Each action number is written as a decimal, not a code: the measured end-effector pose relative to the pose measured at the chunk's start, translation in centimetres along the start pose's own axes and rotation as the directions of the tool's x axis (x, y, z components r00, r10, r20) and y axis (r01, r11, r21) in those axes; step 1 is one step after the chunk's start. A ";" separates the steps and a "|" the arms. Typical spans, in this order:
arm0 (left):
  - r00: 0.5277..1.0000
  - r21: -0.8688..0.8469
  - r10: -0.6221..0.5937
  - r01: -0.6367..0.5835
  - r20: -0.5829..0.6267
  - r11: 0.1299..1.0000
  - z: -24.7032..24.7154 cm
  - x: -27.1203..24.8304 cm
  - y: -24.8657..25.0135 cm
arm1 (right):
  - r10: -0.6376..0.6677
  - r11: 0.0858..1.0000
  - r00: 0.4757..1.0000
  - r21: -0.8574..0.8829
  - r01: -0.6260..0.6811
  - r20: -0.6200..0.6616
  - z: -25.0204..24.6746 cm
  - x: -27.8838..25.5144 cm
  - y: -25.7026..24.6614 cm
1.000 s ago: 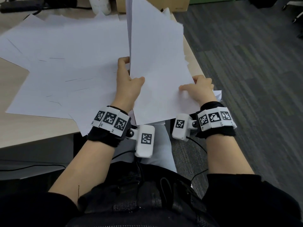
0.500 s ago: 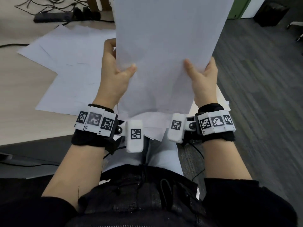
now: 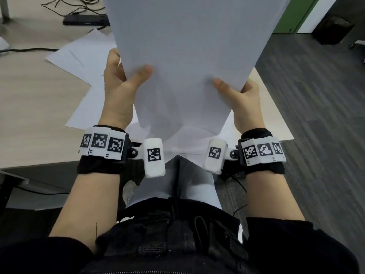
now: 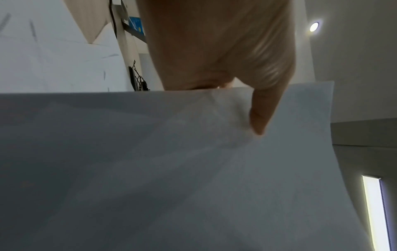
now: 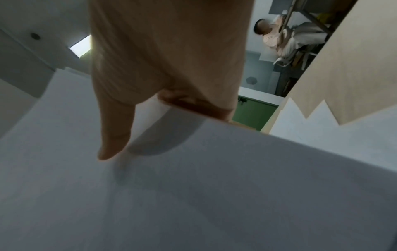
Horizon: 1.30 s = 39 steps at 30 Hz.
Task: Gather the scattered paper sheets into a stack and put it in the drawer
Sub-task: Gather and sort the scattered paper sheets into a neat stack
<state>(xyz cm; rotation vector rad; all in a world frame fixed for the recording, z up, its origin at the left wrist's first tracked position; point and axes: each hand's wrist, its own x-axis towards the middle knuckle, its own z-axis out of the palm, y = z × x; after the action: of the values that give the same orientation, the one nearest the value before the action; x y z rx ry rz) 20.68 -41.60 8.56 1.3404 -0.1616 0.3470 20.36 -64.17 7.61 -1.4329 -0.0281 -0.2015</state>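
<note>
A stack of white paper sheets (image 3: 187, 56) stands upright in front of me, held above the desk edge. My left hand (image 3: 120, 84) grips its left edge, thumb on the near face and fingers behind. My right hand (image 3: 241, 95) grips the right edge the same way. The left wrist view shows my left thumb pressed on the stack (image 4: 171, 169); the right wrist view shows my right thumb on the stack (image 5: 193, 186). More loose sheets (image 3: 85, 62) lie scattered on the desk behind and under the stack. No drawer is in view.
The light wooden desk (image 3: 29, 95) carries a black power strip (image 3: 85, 18) and cables at the back. Dark carpet floor (image 3: 316, 115) lies to the right, with a black bin (image 3: 333, 29) by a green door. A person (image 5: 270, 32) is far off in the right wrist view.
Both hands have lifted the gathered sheets off the desk and tipped them upright, closer to my head. The right hand moved from pressing the sheet flat to gripping its edge.
</note>
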 end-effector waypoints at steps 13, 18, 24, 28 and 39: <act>0.970 0.197 -0.227 0.241 -0.092 0.950 -0.7 -2.2 -3.2 | 0.079 0.996 0.995 -0.043 -0.082 -0.058 1.5 -1.3 2.1; 0.960 0.242 -0.111 0.175 -0.258 0.954 -3.5 -1.3 -1.0 | 0.123 0.992 0.992 -0.022 -0.123 0.008 5.3 -0.6 1.3; 0.874 0.301 -0.145 0.309 -0.463 0.902 -11.2 -2.6 -0.1 | 0.238 0.971 0.962 -0.063 -0.231 0.131 12.6 -0.7 2.7; 0.774 0.273 -0.266 0.488 -0.575 0.829 -16.6 -4.4 0.1 | 0.328 0.944 0.920 -0.122 -0.308 0.215 17.7 -1.8 3.8; 0.693 0.413 -0.303 0.663 -0.654 0.624 -24.8 -6.2 1.4 | 0.597 0.792 0.780 -0.292 -0.536 0.189 27.3 -3.8 6.8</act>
<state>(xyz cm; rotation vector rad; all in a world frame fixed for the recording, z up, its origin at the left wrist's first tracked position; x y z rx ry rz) 12.31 -18.28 2.28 1.8227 0.8903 0.2743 20.50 -35.97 4.30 -1.6191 0.2125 0.5180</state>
